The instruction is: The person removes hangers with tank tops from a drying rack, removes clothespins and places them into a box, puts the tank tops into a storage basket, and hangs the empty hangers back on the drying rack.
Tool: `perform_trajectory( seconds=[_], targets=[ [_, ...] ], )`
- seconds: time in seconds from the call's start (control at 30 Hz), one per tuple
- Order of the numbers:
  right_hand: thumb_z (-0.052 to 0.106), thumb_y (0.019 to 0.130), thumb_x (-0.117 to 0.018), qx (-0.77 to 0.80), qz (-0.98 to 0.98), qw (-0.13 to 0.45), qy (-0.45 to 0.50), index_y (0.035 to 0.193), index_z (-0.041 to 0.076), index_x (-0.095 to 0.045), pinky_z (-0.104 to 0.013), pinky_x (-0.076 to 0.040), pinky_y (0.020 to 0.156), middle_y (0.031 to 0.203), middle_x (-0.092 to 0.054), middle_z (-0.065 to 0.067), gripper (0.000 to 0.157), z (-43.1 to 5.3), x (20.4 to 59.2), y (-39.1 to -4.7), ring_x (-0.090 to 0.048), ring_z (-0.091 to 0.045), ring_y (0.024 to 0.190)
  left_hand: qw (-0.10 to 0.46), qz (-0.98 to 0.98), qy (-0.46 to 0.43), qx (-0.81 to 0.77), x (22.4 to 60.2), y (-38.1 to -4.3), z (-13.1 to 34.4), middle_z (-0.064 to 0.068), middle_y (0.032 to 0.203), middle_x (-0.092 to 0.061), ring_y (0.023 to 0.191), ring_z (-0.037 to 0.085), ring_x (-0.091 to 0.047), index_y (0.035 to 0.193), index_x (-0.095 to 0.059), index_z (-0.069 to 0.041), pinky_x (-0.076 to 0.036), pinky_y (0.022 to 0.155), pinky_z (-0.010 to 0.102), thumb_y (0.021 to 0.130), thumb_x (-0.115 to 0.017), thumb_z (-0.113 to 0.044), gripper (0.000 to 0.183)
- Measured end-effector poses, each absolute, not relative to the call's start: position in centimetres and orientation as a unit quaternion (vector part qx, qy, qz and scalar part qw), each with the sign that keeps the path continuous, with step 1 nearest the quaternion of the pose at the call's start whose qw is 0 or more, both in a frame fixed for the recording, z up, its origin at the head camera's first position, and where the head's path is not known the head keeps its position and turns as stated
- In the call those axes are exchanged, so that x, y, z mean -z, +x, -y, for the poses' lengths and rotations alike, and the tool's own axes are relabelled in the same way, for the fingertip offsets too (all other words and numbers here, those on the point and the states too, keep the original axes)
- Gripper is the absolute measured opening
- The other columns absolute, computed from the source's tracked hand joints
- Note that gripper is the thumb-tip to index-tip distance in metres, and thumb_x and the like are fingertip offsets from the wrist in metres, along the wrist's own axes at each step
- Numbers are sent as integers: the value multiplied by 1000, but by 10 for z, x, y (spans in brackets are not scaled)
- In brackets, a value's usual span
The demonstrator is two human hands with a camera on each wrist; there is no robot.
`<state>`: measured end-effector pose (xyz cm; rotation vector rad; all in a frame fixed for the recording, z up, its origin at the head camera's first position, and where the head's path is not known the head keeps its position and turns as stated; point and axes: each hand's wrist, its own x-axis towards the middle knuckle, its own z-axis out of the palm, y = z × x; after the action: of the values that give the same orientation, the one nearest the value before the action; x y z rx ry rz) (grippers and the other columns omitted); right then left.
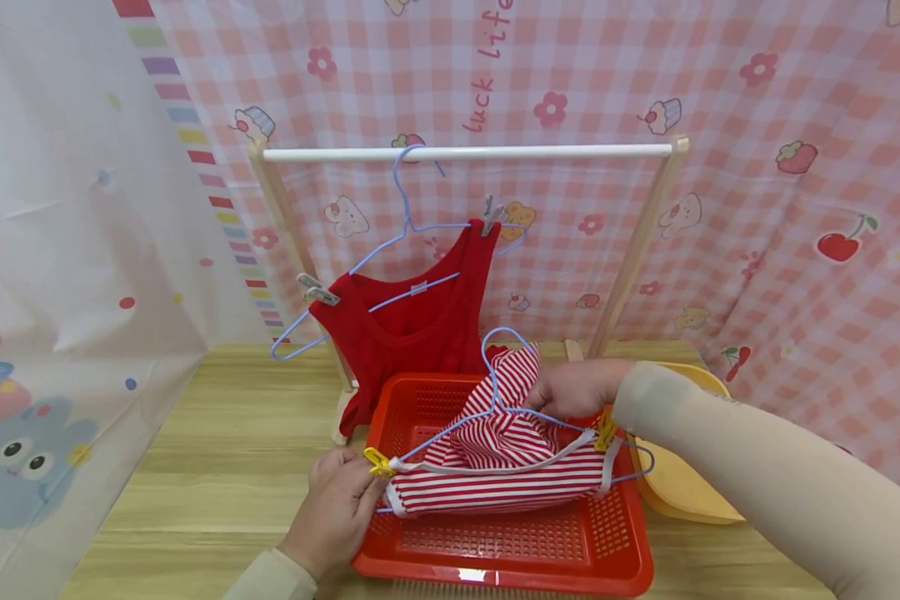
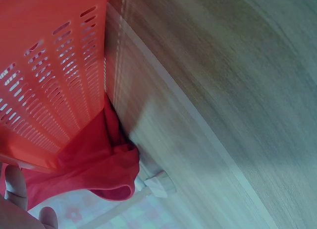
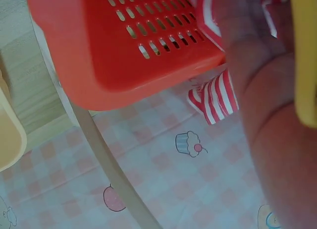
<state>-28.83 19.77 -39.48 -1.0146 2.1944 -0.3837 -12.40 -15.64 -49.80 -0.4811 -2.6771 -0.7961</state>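
A red-and-white striped tank top (image 1: pixel 495 492) is on a light blue hanger (image 1: pixel 450 435) over a red basket (image 1: pixel 495 571). Yellow clothespins (image 1: pixel 378 462) pinch it at both shoulders. At the hanger's left end, which it hides, my left hand (image 1: pixel 333 504) grips beside the clothespin with curled fingers. My right hand (image 1: pixel 573 389) reaches behind the hanger and holds the bunched striped fabric; its fingertips are hidden in the folds. In the right wrist view, part of the striped tank top (image 3: pixel 218 97) shows past the basket's rim.
Behind the basket, a red tank top (image 1: pixel 397 333) hangs from another blue hanger on the rack's white bar (image 1: pixel 540 152), with grey clothespins (image 1: pixel 318 290) at its shoulders. A yellow basin (image 1: pixel 690 483) stands right of the basket, under my right arm. Wooden tabletop (image 1: pixel 217 467) extends left.
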Motion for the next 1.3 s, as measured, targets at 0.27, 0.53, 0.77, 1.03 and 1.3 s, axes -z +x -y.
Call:
perform_trajectory(
  seconds=[0.27,0.53,0.77,1.03,1.3],
  targets=[
    [18,103,-64,164,-906,241,-306,112,15,-78,-35,-55,90,104,-75,3,17,-205,385,-299,-63,-11,91,168,930,-178,272,499,-125,157,-18,90,-71,99,7,-46,93,-74,-26,-31,98,45,97,-73,-16,10],
    [31,97,-77,140,-939,205,-239,146,14,-60,-58,-53,107,136,-68,-18,55,-207,394,-309,-65,-40,126,164,930,-177,278,500,-125,157,-18,89,-70,99,8,-46,93,-74,-25,-30,100,46,96,-73,-16,10],
    [32,101,-72,88,-917,246,-301,160,24,-45,-57,-42,119,146,-65,-12,66,-207,402,-312,-58,-36,140,162,930,-177,280,502,-125,157,-19,90,-70,100,7,-46,95,-75,-26,-30,100,46,97,-73,-17,10],
    [25,103,-67,89,-916,204,-334,148,18,-61,-55,-46,115,144,-67,-11,46,-208,405,-313,-61,-34,134,155,932,-173,278,501,-126,157,-21,89,-70,100,6,-46,94,-74,-27,-30,99,44,98,-72,-16,11],
    [23,104,-64,116,-913,194,-339,138,22,-70,-54,-50,110,132,-74,-6,34,-207,395,-308,-67,-29,126,166,931,-176,273,502,-126,157,-20,88,-69,99,6,-46,92,-73,-26,-30,98,43,97,-72,-16,12]
  ],
)
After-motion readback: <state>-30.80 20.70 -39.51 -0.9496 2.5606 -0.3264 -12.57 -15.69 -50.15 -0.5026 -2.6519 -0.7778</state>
